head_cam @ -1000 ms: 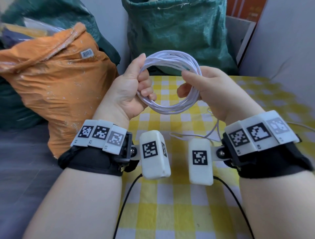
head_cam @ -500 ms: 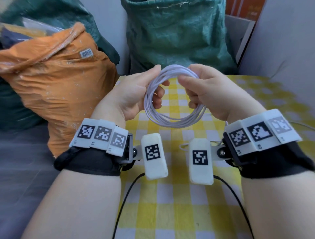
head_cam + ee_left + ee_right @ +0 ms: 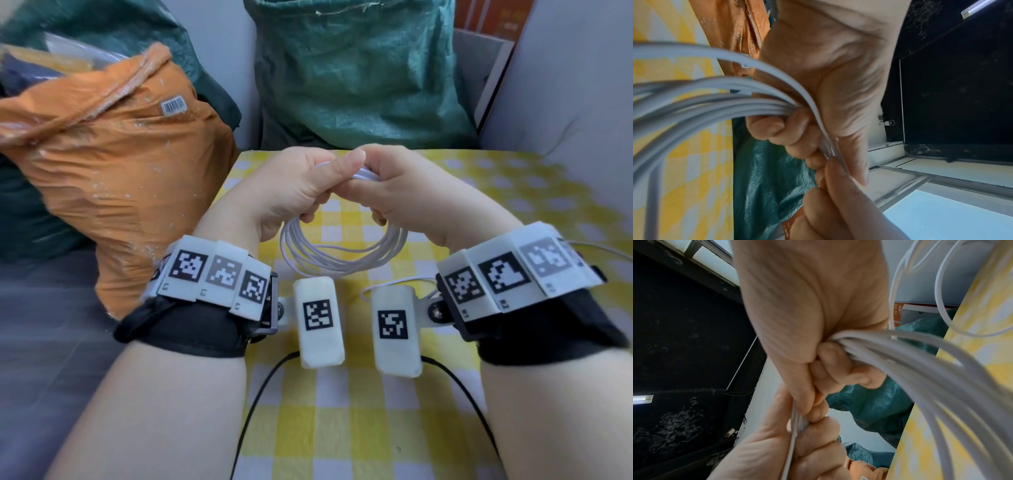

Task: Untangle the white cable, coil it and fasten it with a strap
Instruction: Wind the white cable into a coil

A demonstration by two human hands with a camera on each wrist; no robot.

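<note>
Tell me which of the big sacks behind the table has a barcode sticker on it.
The orange sack, left of the table. A white barcode sticker sits near its top. The green sack behind the hands shows no sticker.

Head view downward; wrist views close, fingerward.

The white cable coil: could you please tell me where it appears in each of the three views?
Head: white cable coil hangs centre, below both hands.
Left wrist: strands sweep in from the left edge.
Right wrist: strands fan toward the lower right.
Shared landmark: yellow checked cloth.
</note>
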